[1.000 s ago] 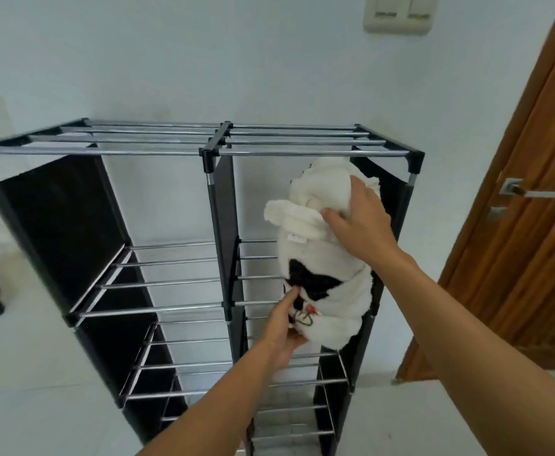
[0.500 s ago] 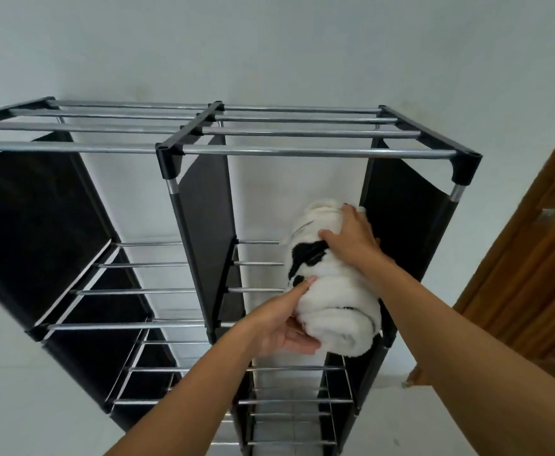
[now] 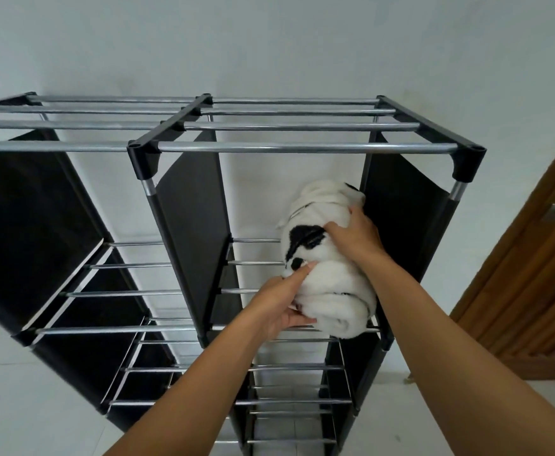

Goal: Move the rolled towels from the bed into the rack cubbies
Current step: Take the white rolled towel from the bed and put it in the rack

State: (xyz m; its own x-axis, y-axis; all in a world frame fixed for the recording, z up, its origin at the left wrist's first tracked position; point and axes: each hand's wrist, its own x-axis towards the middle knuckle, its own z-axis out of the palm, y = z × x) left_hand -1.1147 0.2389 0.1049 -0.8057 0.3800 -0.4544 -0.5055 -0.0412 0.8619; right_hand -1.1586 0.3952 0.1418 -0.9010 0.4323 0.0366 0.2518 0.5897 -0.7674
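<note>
A white rolled towel (image 3: 332,291) with black patches lies on the metal bars of the top right cubby, against the cubby's right fabric wall. My left hand (image 3: 277,307) grips its near left end, thumb on top and fingers underneath. My right hand (image 3: 356,236) presses on top of the towel further back, fingers curled over it. The rack (image 3: 305,148) is a black frame with silver tubes and black fabric side panels, two columns wide. The bed is out of view.
The top left cubby (image 3: 111,281) and the lower shelves (image 3: 296,403) hold nothing. A white wall stands right behind the rack. A wooden door (image 3: 532,274) is at the right. White floor tiles (image 3: 23,406) lie below.
The towel has gone from held up in front of the rack to lying on the top right cubby's bars. Both hands followed it in. The view moved closer to the rack.
</note>
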